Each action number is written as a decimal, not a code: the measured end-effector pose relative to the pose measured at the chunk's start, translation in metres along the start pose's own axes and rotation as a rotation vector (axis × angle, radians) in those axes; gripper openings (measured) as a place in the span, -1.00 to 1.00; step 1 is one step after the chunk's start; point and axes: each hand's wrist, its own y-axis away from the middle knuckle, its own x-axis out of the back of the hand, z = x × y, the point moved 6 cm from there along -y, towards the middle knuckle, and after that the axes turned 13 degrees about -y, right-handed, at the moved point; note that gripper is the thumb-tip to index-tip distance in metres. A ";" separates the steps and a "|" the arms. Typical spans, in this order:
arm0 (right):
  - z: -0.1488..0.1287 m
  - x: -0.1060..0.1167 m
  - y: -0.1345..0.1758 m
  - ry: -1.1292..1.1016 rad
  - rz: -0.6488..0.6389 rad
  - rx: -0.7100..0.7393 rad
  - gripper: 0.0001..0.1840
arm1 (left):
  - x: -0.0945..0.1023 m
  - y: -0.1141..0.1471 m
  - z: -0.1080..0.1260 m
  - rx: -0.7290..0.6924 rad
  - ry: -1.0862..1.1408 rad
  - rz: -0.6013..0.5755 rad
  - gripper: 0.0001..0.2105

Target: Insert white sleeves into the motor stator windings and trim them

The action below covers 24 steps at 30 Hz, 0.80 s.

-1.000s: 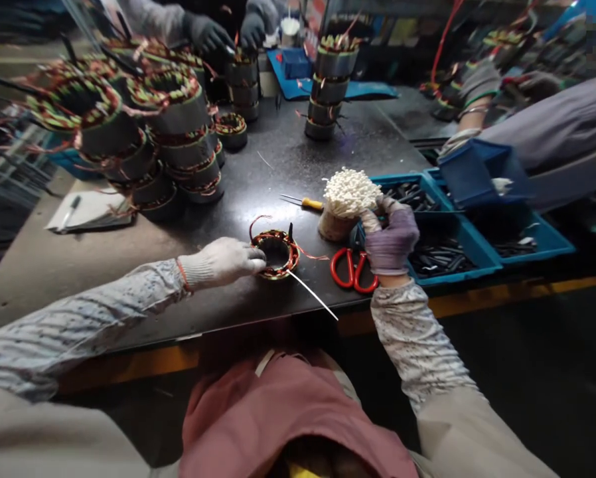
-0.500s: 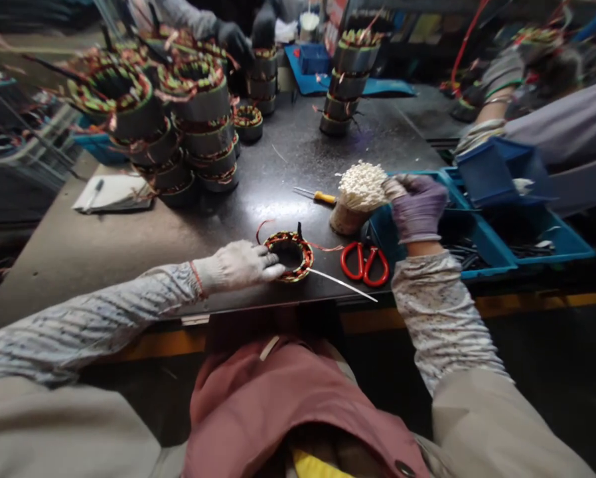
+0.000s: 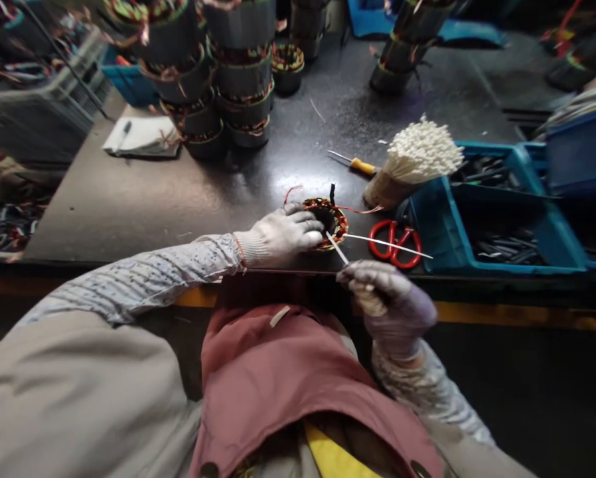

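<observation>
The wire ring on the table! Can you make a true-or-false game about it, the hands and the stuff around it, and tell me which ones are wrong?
1. The left hand touches the wire ring. True.
2. The right hand is empty. False: the right hand holds a thin white strip.
3. The scissors have red handles. True.
4. The small tool beside the bundle of white strips has a blue handle. False: its handle is yellow.
5. A pen lies on the white paper. True.
</observation>
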 end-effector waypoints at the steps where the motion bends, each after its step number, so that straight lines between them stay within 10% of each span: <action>1: 0.004 0.000 0.016 -0.009 -0.007 0.022 -0.82 | -0.001 -0.001 0.001 0.024 0.023 0.009 -0.78; 8: 0.016 0.007 0.063 -0.152 -0.227 -0.041 -0.63 | -0.005 -0.010 -0.002 0.252 0.164 -0.046 -0.54; 17: 0.063 -0.002 0.051 -0.239 -0.106 -0.307 -0.91 | -0.003 -0.009 0.000 0.164 0.219 0.024 -0.78; 24: 0.091 -0.013 0.010 -0.148 0.139 -0.205 -0.87 | -0.012 0.001 -0.005 0.648 0.435 0.010 -0.43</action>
